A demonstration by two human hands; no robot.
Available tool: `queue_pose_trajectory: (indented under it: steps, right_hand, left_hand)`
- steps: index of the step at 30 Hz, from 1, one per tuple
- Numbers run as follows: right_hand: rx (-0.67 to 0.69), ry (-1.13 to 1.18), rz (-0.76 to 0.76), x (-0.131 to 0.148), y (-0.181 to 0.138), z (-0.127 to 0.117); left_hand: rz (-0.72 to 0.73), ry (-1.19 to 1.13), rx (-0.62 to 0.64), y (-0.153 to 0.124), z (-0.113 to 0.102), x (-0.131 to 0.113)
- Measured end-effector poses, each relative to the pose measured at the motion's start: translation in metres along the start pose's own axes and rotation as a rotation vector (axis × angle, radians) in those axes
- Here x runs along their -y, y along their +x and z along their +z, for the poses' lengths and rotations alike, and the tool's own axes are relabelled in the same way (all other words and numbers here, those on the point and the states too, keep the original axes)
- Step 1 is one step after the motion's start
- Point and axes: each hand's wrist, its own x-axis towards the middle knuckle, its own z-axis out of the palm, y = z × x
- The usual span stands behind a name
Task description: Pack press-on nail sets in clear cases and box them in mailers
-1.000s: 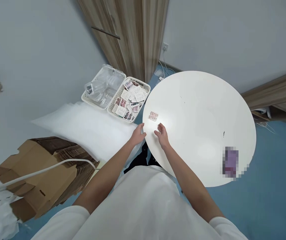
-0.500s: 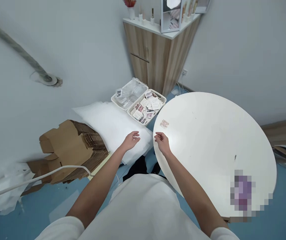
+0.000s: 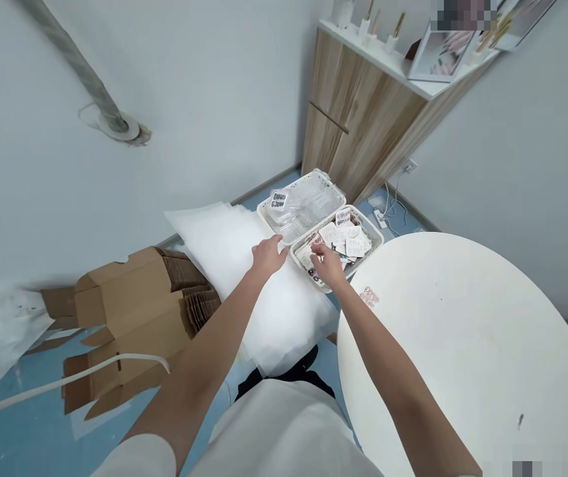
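My left hand (image 3: 268,257) hovers over the white foam sheets (image 3: 284,318), close to the near edge of a white basket (image 3: 265,213) of clear plastic packaging. Its thumb and fingers are apart, with nothing between them. Over a second white basket (image 3: 379,240) reaches my right hand (image 3: 328,266), fingers curved and a gap showing between thumb and forefinger. Small printed cards (image 3: 356,246) fill this basket, some bearing rows of dark or reddish press-on nails. Whether my right fingertips touch the cards, I cannot tell. One card with dark nails (image 3: 279,200) lies on the clear packaging.
A round white table (image 3: 443,344) stands at the right, with a small pinkish nail set (image 3: 369,297) near its left edge. Flattened cardboard boxes (image 3: 135,298) lie at the left. Behind the baskets is a wooden cabinet (image 3: 358,112); a power strip (image 3: 380,218) lies on the floor.
Both hands have moved forward, the right one from the table's edge to above the card basket. The view has shifted closer to the baskets and turned left.
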Motion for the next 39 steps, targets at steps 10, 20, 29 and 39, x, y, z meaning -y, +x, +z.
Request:
queue_pose_trajectory:
  steps: [10,20,29,39]
  right_hand:
    - [0.247,-0.554,-0.068,0.005,0.099,0.039]
    - [0.3,-0.727,0.162,-0.006,0.124,0.071]
    - [0.255,-0.551,0.126,-0.003,0.121,0.056]
    - [-0.141,0.178,0.043,0.008,0.09,0.035]
  left_hand:
    - [0.095,0.203,0.064,0.086,0.024,0.013]
    - [0.019,0.301,0.241,0.108,0.039,0.018]
    - [0.059,0.177,0.094,0.092,0.03,0.016]
    - [-0.081,-0.176,-0.198,0.043,0.029,-0.009]
